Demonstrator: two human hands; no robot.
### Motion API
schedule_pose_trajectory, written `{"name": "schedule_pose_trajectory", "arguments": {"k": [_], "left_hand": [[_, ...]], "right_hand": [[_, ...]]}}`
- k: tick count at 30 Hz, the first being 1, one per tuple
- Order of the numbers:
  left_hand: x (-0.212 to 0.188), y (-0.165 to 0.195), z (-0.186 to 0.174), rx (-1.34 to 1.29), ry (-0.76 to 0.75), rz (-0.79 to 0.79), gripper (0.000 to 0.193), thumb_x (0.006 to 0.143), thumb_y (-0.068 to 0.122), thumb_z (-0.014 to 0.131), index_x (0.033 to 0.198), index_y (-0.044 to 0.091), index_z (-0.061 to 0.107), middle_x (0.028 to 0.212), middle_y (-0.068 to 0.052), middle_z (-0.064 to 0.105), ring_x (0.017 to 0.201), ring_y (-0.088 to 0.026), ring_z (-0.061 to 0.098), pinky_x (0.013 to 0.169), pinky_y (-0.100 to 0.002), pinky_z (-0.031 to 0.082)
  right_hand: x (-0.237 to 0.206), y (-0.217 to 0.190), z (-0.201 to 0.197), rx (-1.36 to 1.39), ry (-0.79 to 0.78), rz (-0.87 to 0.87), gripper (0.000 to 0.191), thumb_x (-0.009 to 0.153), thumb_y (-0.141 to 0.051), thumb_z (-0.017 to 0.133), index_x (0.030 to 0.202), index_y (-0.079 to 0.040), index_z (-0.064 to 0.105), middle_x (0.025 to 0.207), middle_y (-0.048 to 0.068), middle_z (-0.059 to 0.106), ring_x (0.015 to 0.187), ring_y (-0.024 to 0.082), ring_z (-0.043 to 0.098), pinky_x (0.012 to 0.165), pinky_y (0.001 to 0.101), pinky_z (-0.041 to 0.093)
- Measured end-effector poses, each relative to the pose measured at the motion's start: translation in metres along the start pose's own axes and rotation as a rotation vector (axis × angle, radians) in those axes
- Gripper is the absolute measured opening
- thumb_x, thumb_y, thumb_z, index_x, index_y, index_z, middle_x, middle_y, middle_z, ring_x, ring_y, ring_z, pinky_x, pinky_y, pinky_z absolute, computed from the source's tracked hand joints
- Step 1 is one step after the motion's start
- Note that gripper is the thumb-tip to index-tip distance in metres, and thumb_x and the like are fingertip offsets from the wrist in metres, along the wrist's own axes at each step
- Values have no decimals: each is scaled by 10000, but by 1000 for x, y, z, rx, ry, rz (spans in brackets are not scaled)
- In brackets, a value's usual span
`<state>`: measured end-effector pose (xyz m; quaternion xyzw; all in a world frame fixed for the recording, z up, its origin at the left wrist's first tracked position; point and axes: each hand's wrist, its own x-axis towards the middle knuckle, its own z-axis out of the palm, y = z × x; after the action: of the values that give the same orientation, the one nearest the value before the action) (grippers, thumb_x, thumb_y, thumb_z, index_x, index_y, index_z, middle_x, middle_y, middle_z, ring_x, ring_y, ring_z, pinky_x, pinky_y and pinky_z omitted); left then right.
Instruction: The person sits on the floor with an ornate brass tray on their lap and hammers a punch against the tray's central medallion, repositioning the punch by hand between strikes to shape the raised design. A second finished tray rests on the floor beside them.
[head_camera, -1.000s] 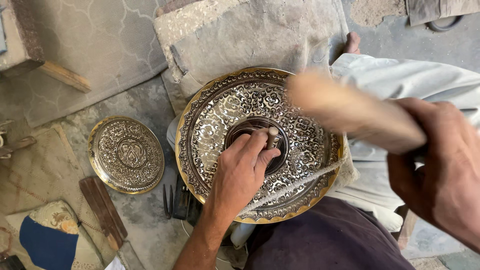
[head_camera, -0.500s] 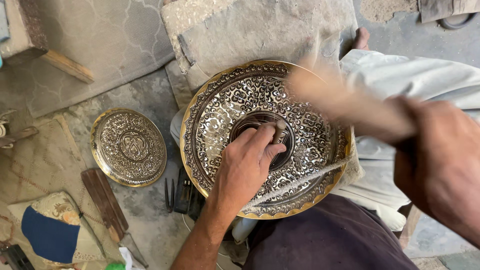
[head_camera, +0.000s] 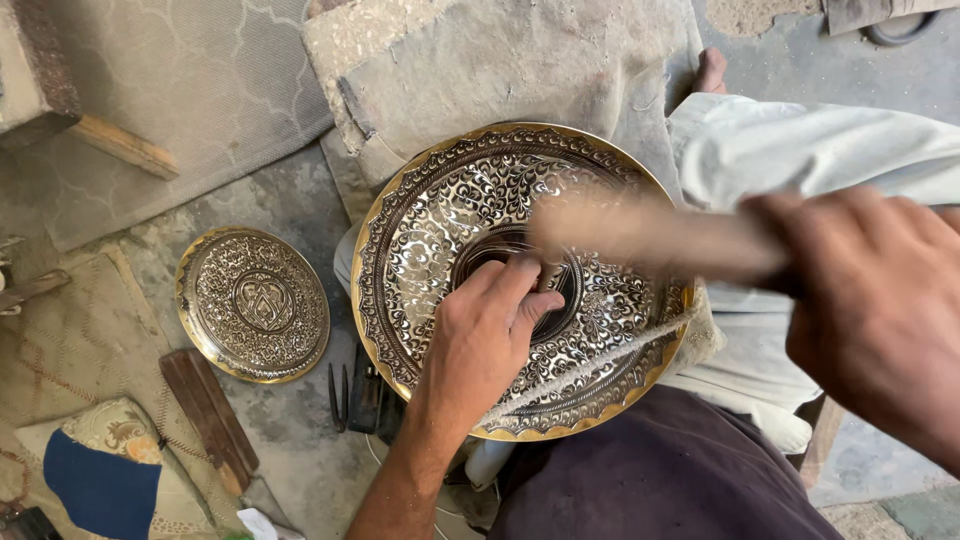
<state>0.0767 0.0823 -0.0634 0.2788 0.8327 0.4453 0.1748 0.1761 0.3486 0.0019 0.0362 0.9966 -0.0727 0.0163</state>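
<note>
Concrete floor, worn mats: two engraved brass plates, one mallet, one punch.
Small plate (head_camera: 252, 303) lies on floor left; large plate (head_camera: 520, 280) on lap, centre. Left hand (head_camera: 480, 345) pinches punch (head_camera: 548, 280) at its middle; right hand (head_camera: 875, 310) wraps blurred wooden mallet (head_camera: 650, 235). Best: punch upright, light square taps.

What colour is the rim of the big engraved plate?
Gold; the large plate's rim shows clearly in the head view.
</note>
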Motion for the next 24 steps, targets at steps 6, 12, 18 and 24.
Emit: {"name": "schedule_pose_trajectory", "arguments": {"k": [6, 12, 18, 24], "left_hand": [[2, -2, 3, 1, -15, -68, 243, 972, 135, 743, 1162, 52, 614, 918, -108, 675, 815, -264, 738, 647, -392, 572], [1, 0, 3, 9, -21, -58, 266, 947, 173, 751, 1150, 54, 627, 904, -112, 679, 788, -280, 728, 631, -398, 565], [3, 1, 4, -15, -5, -45, 256, 970, 166, 734, 1170, 50, 624, 912, -106, 676, 810, -257, 742, 632, -376, 588], [3, 1, 5, 0, -17, -52, 229, 963, 132, 735, 1144, 48, 621, 926, -99, 681, 812, -248, 746, 622, -372, 586]], "right_hand": [[3, 1, 4, 301, -79, 282, 531, 953, -103, 621, 1471, -73, 509, 1019, 99, 648, 756, 222, 669, 690, 349, 526], [14, 4, 3, 156, -232, 144, 642, 852, -38, 680, 1482, -103, 576, 1026, 134, 674, 780, 257, 704, 724, 399, 579], [16, 8, 2, 187, -141, 107, 703, 764, -3, 696, 1452, -94, 584, 1033, 181, 687, 789, 288, 684, 735, 407, 567], [13, 11, 5, 90, -97, 121, 698, 794, 7, 686, 1469, -100, 544, 1044, 170, 693, 840, 318, 695, 790, 439, 588]]}}
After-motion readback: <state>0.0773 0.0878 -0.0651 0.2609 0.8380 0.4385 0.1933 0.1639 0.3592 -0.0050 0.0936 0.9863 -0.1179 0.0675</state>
